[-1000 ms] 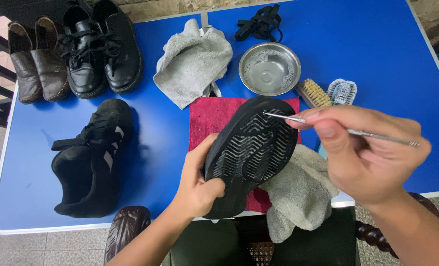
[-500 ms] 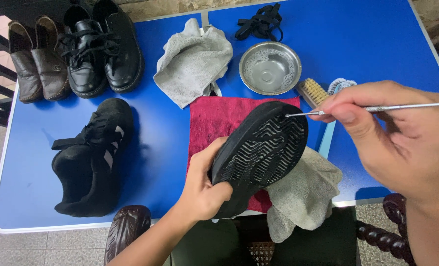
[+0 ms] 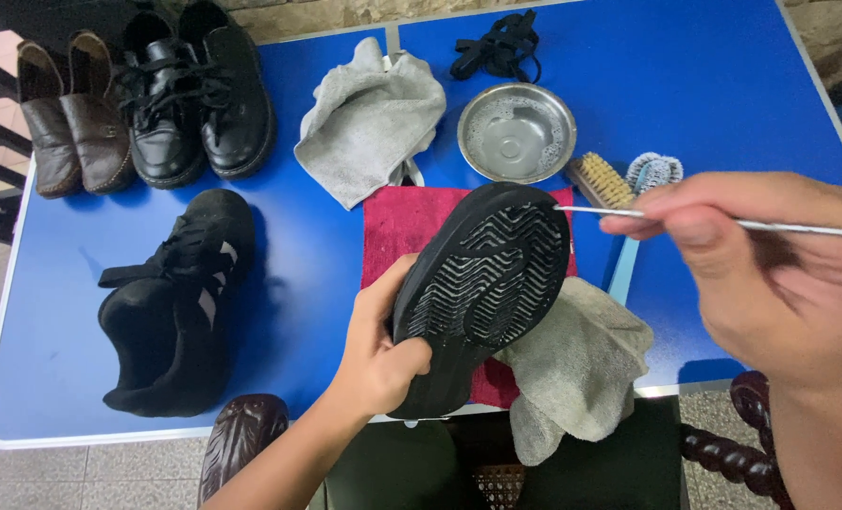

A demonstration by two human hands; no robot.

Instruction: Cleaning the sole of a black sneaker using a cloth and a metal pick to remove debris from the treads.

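Head view over a blue table [image 3: 704,85]: left hand [image 3: 383,345] grips a black sneaker [image 3: 482,283] sole-up above a red cloth [image 3: 407,222]; right hand [image 3: 771,274] pinches a thin metal pick [image 3: 591,210] at its toe. Light, stiff-soled, the sneaker seems best held mid-sole.

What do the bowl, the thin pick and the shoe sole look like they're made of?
The bowl looks like stainless steel: shiny, grey, reflective, with suds inside. The thin pick in the right hand seems metal, being slim, straight and silvery. The sole of the shoe held by the left hand is probably matte black rubber with moulded zigzag tread.
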